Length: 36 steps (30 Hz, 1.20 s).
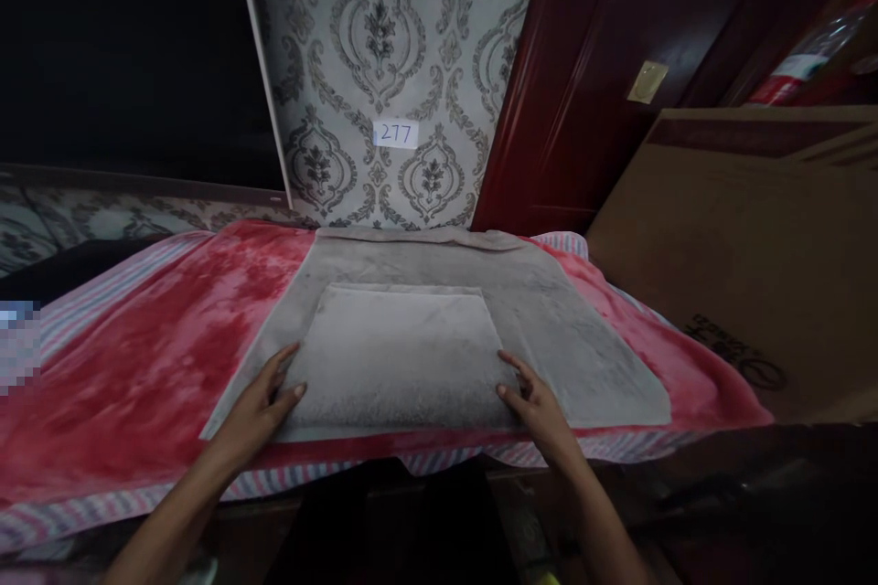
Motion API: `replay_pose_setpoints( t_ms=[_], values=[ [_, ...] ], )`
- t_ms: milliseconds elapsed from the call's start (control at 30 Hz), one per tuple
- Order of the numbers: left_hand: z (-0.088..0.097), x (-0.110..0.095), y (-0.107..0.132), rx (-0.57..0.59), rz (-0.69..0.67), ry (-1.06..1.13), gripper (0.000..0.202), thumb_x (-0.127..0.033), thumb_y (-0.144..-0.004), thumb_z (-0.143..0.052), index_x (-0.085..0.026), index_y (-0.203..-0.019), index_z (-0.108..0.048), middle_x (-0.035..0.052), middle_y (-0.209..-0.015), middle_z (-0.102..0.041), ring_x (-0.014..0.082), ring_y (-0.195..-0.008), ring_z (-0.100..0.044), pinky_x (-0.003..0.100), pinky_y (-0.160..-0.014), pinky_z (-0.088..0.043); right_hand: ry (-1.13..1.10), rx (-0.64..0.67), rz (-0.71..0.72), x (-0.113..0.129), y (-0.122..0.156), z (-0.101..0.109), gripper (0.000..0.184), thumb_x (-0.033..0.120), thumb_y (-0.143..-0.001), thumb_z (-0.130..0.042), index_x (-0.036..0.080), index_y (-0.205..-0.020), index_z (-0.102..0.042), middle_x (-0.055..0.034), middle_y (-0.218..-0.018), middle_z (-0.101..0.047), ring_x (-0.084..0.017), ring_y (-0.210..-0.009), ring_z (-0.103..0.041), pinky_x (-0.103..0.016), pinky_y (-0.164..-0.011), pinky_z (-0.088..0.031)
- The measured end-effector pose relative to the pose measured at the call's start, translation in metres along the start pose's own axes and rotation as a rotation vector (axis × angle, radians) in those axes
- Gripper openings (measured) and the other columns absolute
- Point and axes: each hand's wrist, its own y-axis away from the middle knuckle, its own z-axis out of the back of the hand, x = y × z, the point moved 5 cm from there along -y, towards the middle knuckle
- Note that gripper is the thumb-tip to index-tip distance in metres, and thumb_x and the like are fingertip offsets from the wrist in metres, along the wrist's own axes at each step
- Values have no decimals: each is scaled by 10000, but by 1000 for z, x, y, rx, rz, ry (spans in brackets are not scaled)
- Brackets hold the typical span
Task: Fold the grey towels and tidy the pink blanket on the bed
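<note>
As the left hand and right hand rest at its opposite side edges, the folded grey cloth lies flat on a spread grey cloth, near the front of the surface. In each grip, thumb and forefinger stand apart; any finger beneath the cloth cannot be confirmed. Folding appears well advanced, judged by the compact rectangle; whether further folds remain cannot be determined. The spread grey cloth's far edge is rumpled. A red cover with striped trim drapes the surface. Behind stand patterned wallpaper bearing a label marked 277, a dark screen, a reddish door and, at right, a cardboard box.
</note>
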Motion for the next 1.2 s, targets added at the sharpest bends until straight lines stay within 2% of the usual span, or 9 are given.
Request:
replay_pose_setpoints(
  t_ms=[200,400,467,533,600,733,833,967,1200],
  values=[
    [-2,2,0,31,9,68,905,-661,-626,-685,-277,-1427,-510,114,-1507,-516,390,-1358,-497,472,-1088,-457,-21,-74,78,-1,3,-3,630,475,-751,-612,222,-1328,-622,-103,-1391,-611,-288,-1303,-538,-465,-1113,-400],
    [7,5,-6,-22,-62,-71,818,-662,-664,-624,-240,-1363,-572,131,-1195,-694,365,-1096,-657,453,-933,-547,145,-65,132,-1,2,1,555,426,-790,-559,228,-1302,-644,-96,-1329,-650,-292,-1267,-566,-467,-1089,-433],
    [12,-6,-8,-91,-135,-185,812,-653,-718,-550,-192,-1387,-549,141,-1132,-695,350,-1035,-668,466,-940,-543,285,-104,198,7,-4,3,524,399,-832,-510,220,-1305,-648,-115,-1301,-658,-294,-1242,-573,-477,-1091,-427],
    [10,-27,-13,-127,-255,-288,769,-613,-791,-470,-169,-1417,-521,155,-1234,-666,337,-1133,-635,466,-1039,-491,437,-133,268,21,-15,-2,538,366,-864,-471,179,-1345,-622,-145,-1353,-617,-300,-1277,-538,-488,-1120,-391],
    [-8,-55,-22,-50,-384,-360,703,-554,-852,-412,-177,-1437,-507,139,-1413,-589,309,-1317,-534,443,-1160,-384,566,-103,308,41,-34,-16,574,323,-887,-448,141,-1421,-554,-155,-1475,-520,-294,-1368,-455,-476,-1160,-337],
    [-70,-111,-55,292,-570,-485,643,-453,-890,-441,-163,-1462,-489,109,-1568,-443,273,-1473,-366,439,-1237,-256,785,73,257,82,-83,-58,615,265,-944,-385,82,-1531,-394,-153,-1605,-345,-276,-1490,-282,-443,-1203,-250],
    [-107,-130,-85,384,-592,-624,638,-470,-910,-461,-135,-1452,-500,161,-1593,-384,312,-1500,-304,508,-1237,-217,913,154,193,97,-110,-83,600,298,-990,-353,88,-1552,-351,-159,-1635,-271,-289,-1512,-225,-494,-1209,-198],
    [-129,-113,-107,374,-566,-794,646,-486,-968,-374,-141,-1513,-422,178,-1611,-336,295,-1521,-254,533,-1248,-124,982,189,179,82,-120,-99,599,416,-1024,-349,142,-1558,-349,-148,-1632,-284,-286,-1515,-218,-521,-1205,-162],
    [-134,-82,-113,240,-551,-821,732,-568,-968,-341,-126,-1552,-350,172,-1627,-303,286,-1524,-247,494,-1253,-113,961,184,200,58,-121,-102,617,461,-1032,-316,143,-1560,-343,-150,-1632,-283,-280,-1509,-234,-513,-1198,-164]
  ],
)
